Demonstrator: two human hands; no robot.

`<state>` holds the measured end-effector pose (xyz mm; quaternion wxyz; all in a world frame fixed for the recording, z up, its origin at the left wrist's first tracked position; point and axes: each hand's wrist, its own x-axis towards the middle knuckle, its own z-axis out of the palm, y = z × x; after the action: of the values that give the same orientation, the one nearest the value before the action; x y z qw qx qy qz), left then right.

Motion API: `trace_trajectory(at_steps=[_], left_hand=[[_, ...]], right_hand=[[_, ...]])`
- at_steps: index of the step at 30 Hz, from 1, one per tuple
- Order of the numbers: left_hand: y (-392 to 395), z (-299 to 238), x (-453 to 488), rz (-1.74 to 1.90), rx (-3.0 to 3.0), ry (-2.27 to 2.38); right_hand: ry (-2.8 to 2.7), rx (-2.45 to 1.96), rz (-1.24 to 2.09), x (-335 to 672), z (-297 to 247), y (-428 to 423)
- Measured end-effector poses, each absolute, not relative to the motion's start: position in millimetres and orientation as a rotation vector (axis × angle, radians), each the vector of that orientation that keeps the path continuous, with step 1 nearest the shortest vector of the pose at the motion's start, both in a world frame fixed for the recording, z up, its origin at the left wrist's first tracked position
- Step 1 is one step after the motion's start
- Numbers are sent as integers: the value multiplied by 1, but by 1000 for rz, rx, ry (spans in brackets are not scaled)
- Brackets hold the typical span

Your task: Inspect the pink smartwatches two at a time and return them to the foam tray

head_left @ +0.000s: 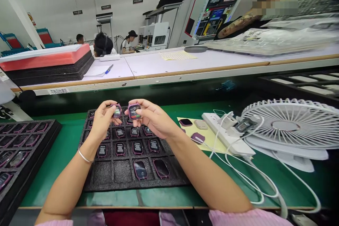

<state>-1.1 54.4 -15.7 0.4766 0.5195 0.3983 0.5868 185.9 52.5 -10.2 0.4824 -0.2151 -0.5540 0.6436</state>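
My left hand (103,118) is closed on a purple smartwatch body (117,111), held up above the black foam tray (106,178). My right hand (152,117) pinches a second purple watch body (134,111) with its screen lit. Both hands hover over the tray's far rows. The tray holds several purple watch bodies in square pockets, and a few near pockets at the left are bare. A silver bangle (84,156) sits on my left wrist.
A second black tray of watches (18,144) lies at the left. On the right are a yellow sheet with three watch bodies (197,132), a white power strip (225,134) with cables, and a white fan (293,127). Beyond the green belt, people work at a white bench (185,65).
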Motion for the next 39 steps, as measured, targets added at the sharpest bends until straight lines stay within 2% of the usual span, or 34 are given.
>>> trace_trajectory(at_steps=[39], left_hand=[[48, -1, -10, 1479, 1305, 826]], right_hand=[[-1259, -536, 1634, 184, -16, 62]])
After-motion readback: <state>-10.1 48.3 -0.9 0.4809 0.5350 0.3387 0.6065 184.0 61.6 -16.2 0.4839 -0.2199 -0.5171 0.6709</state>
